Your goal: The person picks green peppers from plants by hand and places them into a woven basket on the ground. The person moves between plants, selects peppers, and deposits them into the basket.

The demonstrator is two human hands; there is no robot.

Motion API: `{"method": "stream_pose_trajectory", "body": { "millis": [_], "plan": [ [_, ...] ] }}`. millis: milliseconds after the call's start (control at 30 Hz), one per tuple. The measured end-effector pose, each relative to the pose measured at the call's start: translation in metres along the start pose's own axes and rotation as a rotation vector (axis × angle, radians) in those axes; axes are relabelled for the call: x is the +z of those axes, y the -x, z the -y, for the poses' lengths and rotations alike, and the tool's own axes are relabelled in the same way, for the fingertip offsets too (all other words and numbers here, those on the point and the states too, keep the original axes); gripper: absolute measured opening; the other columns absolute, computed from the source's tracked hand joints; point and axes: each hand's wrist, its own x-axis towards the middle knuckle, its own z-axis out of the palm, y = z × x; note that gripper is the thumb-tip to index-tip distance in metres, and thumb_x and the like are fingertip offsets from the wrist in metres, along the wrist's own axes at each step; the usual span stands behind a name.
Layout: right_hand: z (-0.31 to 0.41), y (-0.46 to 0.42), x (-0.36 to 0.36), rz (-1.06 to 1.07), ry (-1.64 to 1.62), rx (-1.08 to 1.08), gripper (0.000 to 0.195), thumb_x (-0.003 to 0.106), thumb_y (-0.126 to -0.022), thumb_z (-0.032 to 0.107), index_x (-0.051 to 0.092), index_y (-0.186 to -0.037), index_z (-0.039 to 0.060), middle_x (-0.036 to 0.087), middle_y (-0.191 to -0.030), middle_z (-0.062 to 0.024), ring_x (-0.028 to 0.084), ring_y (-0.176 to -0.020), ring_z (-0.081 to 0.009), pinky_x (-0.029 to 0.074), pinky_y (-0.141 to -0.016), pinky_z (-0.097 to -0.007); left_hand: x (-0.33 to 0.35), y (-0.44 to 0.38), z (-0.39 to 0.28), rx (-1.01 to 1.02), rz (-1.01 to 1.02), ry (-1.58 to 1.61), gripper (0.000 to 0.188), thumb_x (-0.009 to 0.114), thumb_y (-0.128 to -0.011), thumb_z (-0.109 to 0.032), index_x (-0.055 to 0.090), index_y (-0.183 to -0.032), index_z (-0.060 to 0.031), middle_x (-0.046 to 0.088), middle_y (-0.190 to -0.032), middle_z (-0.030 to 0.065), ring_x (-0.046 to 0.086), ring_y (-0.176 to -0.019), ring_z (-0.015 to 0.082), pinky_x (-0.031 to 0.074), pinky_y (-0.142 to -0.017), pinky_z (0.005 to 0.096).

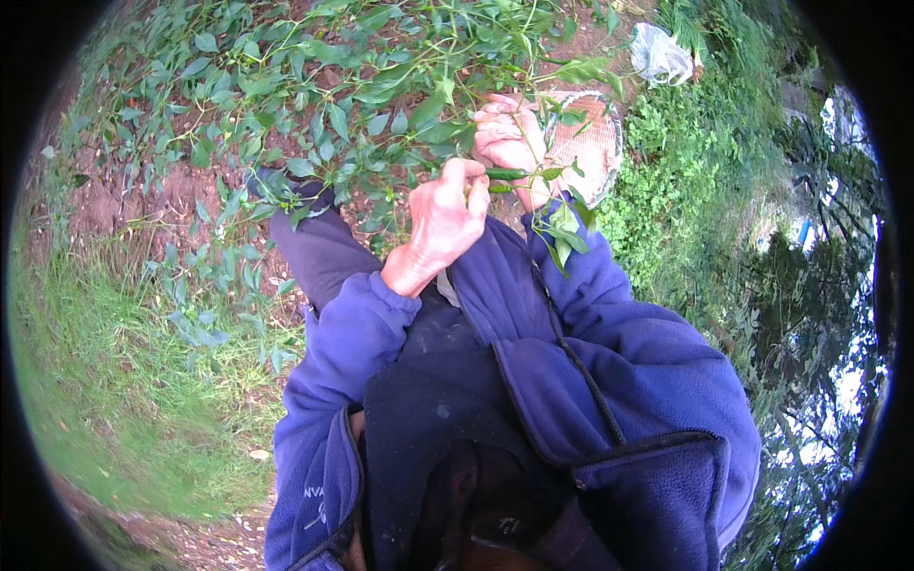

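My left hand pinches a slim green chili pepper between thumb and forefinger. A second, lighter green pepper lies just below it, close to my thumb. Both sit beside a thin, leafy pepper branch that hangs down in front of my right wrist, its leaves drooping over the right sleeve. Above the peppers, my right hand has its fingers curled in. Whether it grips a stem or anything else is hidden.
Behind my right wrist stands a woven basket. A pale plastic bag lies farther off at the upper right. Pepper plants spread across the soil ahead. Grass grows at left, low green plants at right.
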Motion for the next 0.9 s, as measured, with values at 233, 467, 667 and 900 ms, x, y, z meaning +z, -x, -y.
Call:
{"method": "stream_pose_trajectory", "body": {
  "millis": [233, 467, 667, 900],
  "plan": [
    [0.002, -0.002, -0.008, -0.008, 0.05, 0.092, 0.031, 0.05, -0.098, 0.024, 0.049, -0.07, 0.0117, 0.043, -0.06, 0.005, 0.042, -0.046, -0.009, 0.042, -0.053, -0.0259, 0.011, -0.009, -0.006, 0.335, 0.152, -0.375, 0.028, 0.07, -0.08, -0.015, 0.059, -0.103, -0.0028, 0.065, -0.067, 0.0141, 0.066, -0.058, 0.0335, 0.049, -0.05, 0.0434],
    [0.003, -0.019, -0.038, 0.003, 0.062, 0.085, 0.029, 0.056, -0.096, 0.027, 0.055, -0.075, 0.0068, 0.045, -0.064, 0.0018, 0.043, -0.055, -0.0112, 0.042, -0.064, -0.0295, 0.01, -0.003, -0.005, 0.109, 0.245, -0.158, 0.021, 0.07, -0.085, -0.019, 0.065, -0.097, -0.0019, 0.07, -0.074, 0.013, 0.067, -0.061, 0.0302, 0.05, -0.054, 0.0399],
    [0.023, -0.032, -0.084, 0.134, -0.048, 0.041, 0.031, 0.061, -0.094, 0.041, 0.066, -0.095, 0.0099, 0.068, -0.09, -0.0049, 0.061, -0.084, -0.0253, 0.051, -0.068, -0.0386, 0.006, -0.002, -0.016, -0.575, 0.425, 1.031, 0.013, 0.065, -0.094, -0.01, 0.065, -0.096, 0.0022, 0.062, -0.069, 0.0043, 0.051, -0.048, 0.0135, 0.037, -0.04, 0.0278],
    [-0.039, -0.03, -0.036, -0.342, 0.154, -0.276, 0.024, 0.066, -0.09, 0.038, 0.065, -0.091, 0.0141, 0.06, -0.066, -0.001, 0.056, -0.064, -0.0244, 0.046, -0.061, -0.0355, -0.016, 0.016, 0.0, -0.847, 0.342, 1.519, 0.013, 0.061, -0.094, -0.014, 0.062, -0.099, -0.0018, 0.06, -0.074, 0.0104, 0.038, -0.034, 0.0133, 0.025, -0.028, 0.0243]
  ]
}}
